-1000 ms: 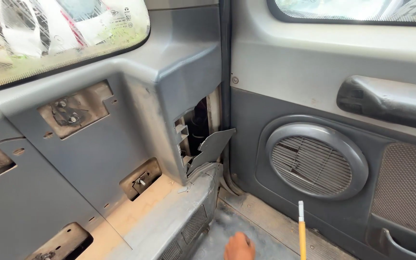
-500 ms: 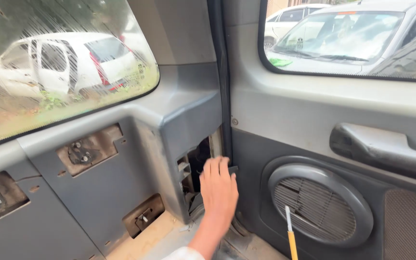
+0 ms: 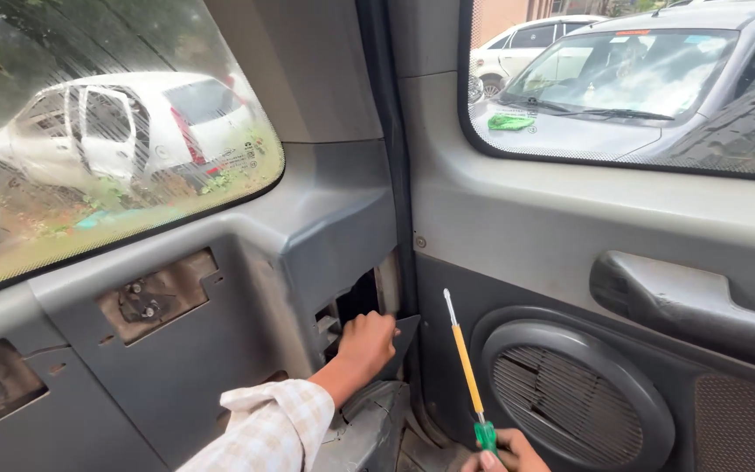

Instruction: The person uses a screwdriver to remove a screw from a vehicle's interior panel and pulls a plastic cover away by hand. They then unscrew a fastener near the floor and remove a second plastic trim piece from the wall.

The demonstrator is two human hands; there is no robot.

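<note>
- The left hand reaches forward from a checked sleeve and is curled closed around the edge of a loose dark grey trim piece at the corner where the side panel meets the door.
- The trim piece sits at the mouth of a dark opening in the grey side panel; its visible part is a narrow wedge just beside the knuckles, tilted, with its lower part hidden behind the hand.
- The right hand is at the bottom edge of the view, only partly in view, with its fingers closed around the green handle of a screwdriver.
- The screwdriver stands nearly upright: its long axis runs from the green grip at the bottom up through a yellow shank to a pale metal tip, which points up and leans slightly to the left.
- The tip ends near the trim piece but apart from it, in front of the grey door panel.
- Just right of the screwdriver lies the round speaker grille in the door, with the dark door handle above it to the right.
- Through the windows show a white car on the left and a grey car on the right.
</note>
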